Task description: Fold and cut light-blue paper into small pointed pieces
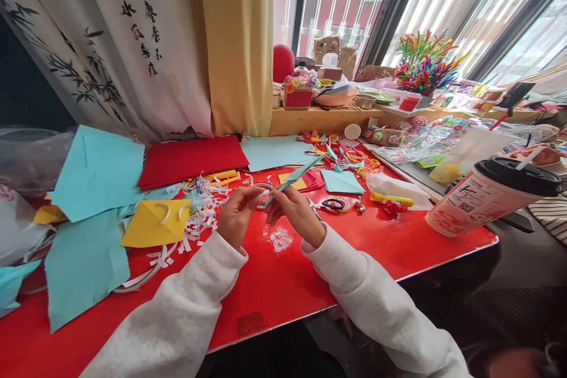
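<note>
Above the red table (372, 248), my two hands are close together. My right hand (299, 212) is closed on a narrow, folded piece of light blue paper (305, 171), which slants up and away to the right. The fingers of my left hand (239, 212) are pinched at the lower end of this paper, near a thin whitish curved edge; what they grip is too small to make out. White paper scraps (281, 240) lie below my hands. Beyond my right hand are scissors (333, 204) and a stack of light blue paper squares (341, 182).
To the left lie blue sheets (86, 271), a yellow piece (156, 223), white shreds and red sheets (190, 159). A yellow glue stick (390, 198) and a lidded drink cup (482, 198) are at right. Another person's hand (543, 156) shows at the far right. Craft supplies crowd the windowsill.
</note>
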A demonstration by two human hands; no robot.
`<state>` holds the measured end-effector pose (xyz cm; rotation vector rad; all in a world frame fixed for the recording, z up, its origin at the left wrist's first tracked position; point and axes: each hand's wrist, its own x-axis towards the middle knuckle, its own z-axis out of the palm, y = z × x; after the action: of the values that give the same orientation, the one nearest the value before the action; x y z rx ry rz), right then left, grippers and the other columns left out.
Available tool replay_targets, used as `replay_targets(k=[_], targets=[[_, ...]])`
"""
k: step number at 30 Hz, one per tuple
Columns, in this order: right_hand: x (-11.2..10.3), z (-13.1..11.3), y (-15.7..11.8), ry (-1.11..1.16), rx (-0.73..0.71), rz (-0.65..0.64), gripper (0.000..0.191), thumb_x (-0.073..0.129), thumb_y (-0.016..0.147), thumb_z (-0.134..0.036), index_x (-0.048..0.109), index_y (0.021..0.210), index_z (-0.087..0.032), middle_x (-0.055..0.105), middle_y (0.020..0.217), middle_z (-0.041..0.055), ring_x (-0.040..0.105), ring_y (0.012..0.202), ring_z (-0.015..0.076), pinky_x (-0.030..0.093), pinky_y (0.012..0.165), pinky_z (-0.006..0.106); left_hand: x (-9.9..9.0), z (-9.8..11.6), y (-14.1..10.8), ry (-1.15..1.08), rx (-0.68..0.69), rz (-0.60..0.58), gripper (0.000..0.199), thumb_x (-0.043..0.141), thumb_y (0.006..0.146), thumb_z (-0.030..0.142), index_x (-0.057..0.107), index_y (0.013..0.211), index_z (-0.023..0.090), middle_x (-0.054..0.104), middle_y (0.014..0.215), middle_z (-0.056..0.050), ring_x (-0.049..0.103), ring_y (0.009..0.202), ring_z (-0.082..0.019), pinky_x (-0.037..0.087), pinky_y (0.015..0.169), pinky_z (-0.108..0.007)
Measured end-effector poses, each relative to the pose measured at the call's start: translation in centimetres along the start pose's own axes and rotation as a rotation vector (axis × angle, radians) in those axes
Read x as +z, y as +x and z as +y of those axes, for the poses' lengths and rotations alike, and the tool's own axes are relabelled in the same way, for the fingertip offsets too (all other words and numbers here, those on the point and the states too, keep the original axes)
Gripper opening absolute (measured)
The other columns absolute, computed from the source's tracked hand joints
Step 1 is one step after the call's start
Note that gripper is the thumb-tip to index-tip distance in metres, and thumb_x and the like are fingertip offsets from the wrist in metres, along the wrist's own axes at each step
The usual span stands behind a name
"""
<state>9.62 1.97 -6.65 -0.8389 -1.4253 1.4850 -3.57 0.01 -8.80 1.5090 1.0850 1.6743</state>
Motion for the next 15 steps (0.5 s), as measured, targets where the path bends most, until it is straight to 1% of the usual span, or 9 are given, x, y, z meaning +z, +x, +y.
replay_targets(k=[4,8,12,15], targets=[[-0.14,-0.03,-0.12,0.031,-0.024,-0.028,0.019,0.045,0.083,-0.033,0.041,0.074,-0.017,0.059,0.057,-0.0017,0.059,0.046,0.0113,0.051,0.045,0.025,-0.47,0.03,0.15,0.117,0.079,-0.044,0.013,0.056,0.077,0.027,0.06,0.088,0.021,0.058,0.086,0.0,0.056,0.078,-0.012,0.046,0.072,-0.023],[-0.16,0.01,-0.12,0.064,-0.021,-0.028,0.018,0.048,0.082,-0.032,0.043,0.076,-0.017,0.06,0.061,-0.0011,0.061,0.05,0.0113,0.054,0.054,0.028,-0.79,-0.02,0.29,0.195,0.121,-0.099,0.012,0.053,0.079,0.028,0.059,0.088,0.021,0.058,0.085,-0.001,0.056,0.079,-0.013,0.046,0.073,-0.025],[-0.21,0.29,-0.04,0.038,-0.012,-0.002,0.015,0.049,0.082,-0.031,0.047,0.08,-0.016,0.061,0.065,-0.0004,0.062,0.054,0.0114,0.055,0.059,0.029,-0.98,-0.28,0.47,0.256,0.154,-0.149,0.012,0.051,0.081,0.028,0.059,0.087,0.021,0.057,0.085,-0.001,0.055,0.081,-0.014,0.045,0.074,-0.026],[-0.33,0.7,0.02,-0.001,-0.026,-0.014,0.017,0.048,0.082,-0.033,0.048,0.08,-0.017,0.061,0.069,0.0004,0.063,0.057,0.0115,0.055,0.061,0.029,-1.04,-0.56,0.52,0.302,0.179,-0.181,0.012,0.05,0.081,0.027,0.059,0.087,0.021,0.057,0.084,-0.001,0.055,0.08,-0.014,0.043,0.074,-0.026]])
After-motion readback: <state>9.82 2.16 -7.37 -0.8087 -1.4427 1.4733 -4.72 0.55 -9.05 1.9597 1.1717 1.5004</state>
